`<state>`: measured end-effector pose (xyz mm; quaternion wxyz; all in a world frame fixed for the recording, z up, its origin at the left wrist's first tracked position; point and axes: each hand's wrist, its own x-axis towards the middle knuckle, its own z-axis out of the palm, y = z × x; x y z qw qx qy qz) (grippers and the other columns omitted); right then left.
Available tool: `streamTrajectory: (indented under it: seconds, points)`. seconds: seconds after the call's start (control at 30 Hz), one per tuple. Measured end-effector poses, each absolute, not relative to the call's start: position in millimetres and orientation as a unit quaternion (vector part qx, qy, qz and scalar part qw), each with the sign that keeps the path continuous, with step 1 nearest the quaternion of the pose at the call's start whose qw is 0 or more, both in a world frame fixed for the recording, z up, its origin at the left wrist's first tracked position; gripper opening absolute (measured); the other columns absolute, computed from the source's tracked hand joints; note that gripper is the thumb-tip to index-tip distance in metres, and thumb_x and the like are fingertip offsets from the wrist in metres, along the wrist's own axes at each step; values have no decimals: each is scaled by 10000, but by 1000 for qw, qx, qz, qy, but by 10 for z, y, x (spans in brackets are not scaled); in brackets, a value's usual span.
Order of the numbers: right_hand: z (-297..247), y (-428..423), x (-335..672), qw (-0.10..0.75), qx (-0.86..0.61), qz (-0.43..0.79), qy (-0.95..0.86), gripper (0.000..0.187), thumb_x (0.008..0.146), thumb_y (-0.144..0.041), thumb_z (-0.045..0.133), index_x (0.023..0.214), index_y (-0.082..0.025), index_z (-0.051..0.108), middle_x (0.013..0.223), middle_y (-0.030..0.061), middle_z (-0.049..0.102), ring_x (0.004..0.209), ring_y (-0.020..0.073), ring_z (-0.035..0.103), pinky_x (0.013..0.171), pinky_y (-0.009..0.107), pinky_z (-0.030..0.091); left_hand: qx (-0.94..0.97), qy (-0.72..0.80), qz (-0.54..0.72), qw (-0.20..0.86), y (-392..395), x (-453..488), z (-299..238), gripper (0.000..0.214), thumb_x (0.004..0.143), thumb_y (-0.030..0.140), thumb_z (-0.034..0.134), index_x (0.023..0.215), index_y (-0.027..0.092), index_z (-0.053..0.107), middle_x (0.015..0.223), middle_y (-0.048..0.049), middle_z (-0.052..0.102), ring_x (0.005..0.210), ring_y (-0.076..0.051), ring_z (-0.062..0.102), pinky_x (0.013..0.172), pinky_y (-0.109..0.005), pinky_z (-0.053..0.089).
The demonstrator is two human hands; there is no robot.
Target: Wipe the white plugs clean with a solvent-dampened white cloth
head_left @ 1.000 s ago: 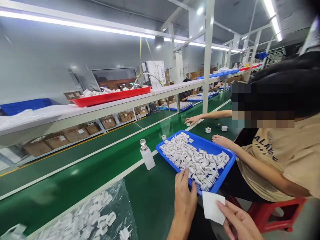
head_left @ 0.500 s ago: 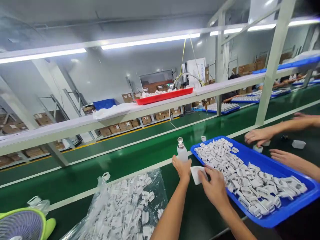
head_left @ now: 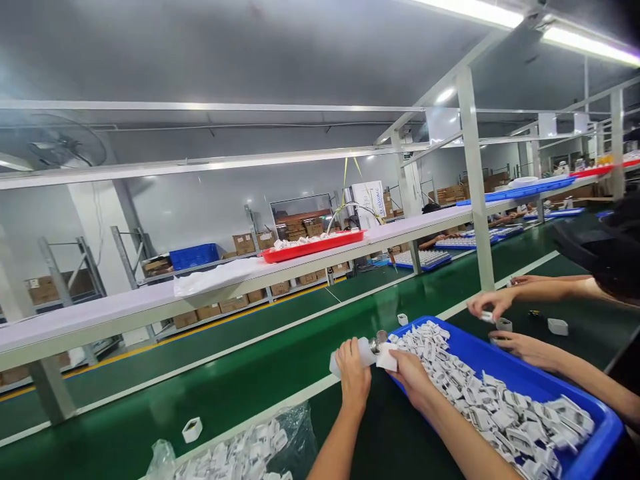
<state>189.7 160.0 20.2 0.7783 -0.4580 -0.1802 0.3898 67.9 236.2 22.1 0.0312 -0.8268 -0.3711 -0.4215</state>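
My left hand (head_left: 353,378) grips a small white plastic bottle (head_left: 364,353) with a metal cap, tipped sideways so the cap points right. My right hand (head_left: 413,377) holds a white cloth (head_left: 387,357) pressed against that cap. Both hands hover over the green bench just left of a blue tray (head_left: 590,453) heaped with white plastic parts (head_left: 480,400).
A co-worker's hands (head_left: 487,305) handle small white parts to the right of the tray. A clear bag of white parts (head_left: 240,457) lies at lower left, one loose part (head_left: 192,430) on the green conveyor (head_left: 200,393). Above runs a shelf with a red tray (head_left: 313,245).
My left hand has lifted the bottle off the bench and tipped it sideways. My right hand has brought the cloth onto its cap. The camera has tilted up.
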Motion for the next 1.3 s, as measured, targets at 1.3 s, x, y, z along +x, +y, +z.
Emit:
streamTrajectory:
  seconds: [1.3]
  points:
    - [416, 1538, 1619, 785, -388, 462, -138, 286, 979, -331, 663, 1212, -165, 639, 1205, 78, 671, 993, 213, 687, 838, 410, 601, -882, -321, -344, 24, 2448, 341, 484, 689, 720, -18, 521, 1387, 156, 515, 1304, -127, 570, 1251, -290, 513, 1136, -456, 357]
